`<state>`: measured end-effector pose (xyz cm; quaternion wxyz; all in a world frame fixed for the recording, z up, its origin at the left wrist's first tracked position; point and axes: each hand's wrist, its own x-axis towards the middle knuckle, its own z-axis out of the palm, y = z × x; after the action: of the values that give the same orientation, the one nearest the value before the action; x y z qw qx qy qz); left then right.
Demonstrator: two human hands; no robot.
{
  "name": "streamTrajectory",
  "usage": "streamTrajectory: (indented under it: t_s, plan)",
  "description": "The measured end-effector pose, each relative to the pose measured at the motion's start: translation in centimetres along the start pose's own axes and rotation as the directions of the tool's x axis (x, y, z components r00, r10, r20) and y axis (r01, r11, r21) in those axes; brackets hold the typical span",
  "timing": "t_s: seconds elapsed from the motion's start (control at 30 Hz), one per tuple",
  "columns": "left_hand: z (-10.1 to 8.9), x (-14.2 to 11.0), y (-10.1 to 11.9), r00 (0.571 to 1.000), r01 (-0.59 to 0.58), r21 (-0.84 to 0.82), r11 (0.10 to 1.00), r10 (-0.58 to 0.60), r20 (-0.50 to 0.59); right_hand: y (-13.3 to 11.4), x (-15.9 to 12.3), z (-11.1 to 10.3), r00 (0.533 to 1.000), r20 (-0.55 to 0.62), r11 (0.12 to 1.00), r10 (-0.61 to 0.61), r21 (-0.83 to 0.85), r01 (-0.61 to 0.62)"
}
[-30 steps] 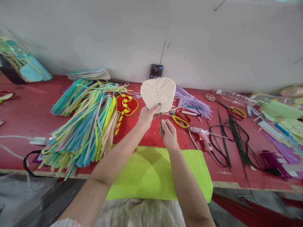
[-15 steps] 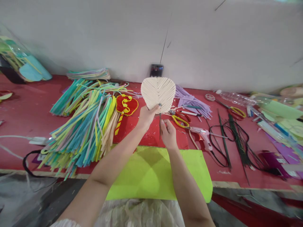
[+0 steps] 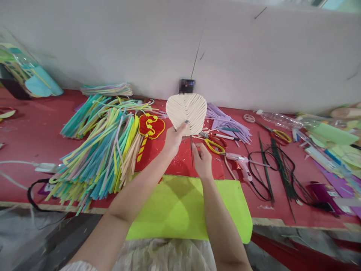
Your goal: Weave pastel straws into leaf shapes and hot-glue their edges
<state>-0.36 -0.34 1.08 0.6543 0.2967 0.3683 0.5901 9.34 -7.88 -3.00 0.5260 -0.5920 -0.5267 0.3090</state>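
A cream, leaf-shaped fan [image 3: 186, 109] with slanting ribs stands raised in front of me. My left hand [image 3: 175, 137] grips its lower edge, the thumb lying on the face. A thin dark stem [image 3: 191, 141] runs down from the fan. Pinched on that stem are the fingers of my right hand [image 3: 202, 158], just below the fan. To the left of my hands lies a smaller red fan [image 3: 158, 128] with yellow trim and a red-and-yellow striped handle [image 3: 142, 148].
Bundles of coloured pipe cleaners [image 3: 104, 154] cover the left of the red table; purple ones [image 3: 225, 122] lie behind. At right are yellow-and-red-handled pliers [image 3: 214, 146], a pink glue gun [image 3: 241, 163] with cable, scissors [image 3: 282, 136] and dark green wires [image 3: 283, 169]. A lime-green sheet [image 3: 180, 214] hangs over the front edge.
The cream fan has shifted slightly left and tipped a little, together with my left hand. My right hand stays on the stem, a touch further right.
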Motion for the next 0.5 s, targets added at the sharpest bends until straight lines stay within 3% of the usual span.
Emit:
streamTrajectory:
  t_s: [0.27, 0.5]
  plan:
    - [-0.05, 0.21, -0.26, 1.000, -0.008, 0.005, 1.000, 0.008, -0.029, 0.25, 0.11, 0.32, 0.996, 0.071, 0.977, 0.059, 0.202, -0.072]
    - [-0.11, 0.04, -0.15, 0.999, -0.003, 0.011, 1.000, 0.003, -0.053, -0.20, -0.31, 0.39, 0.999, 0.039, 0.999, 0.026, 0.034, -0.027]
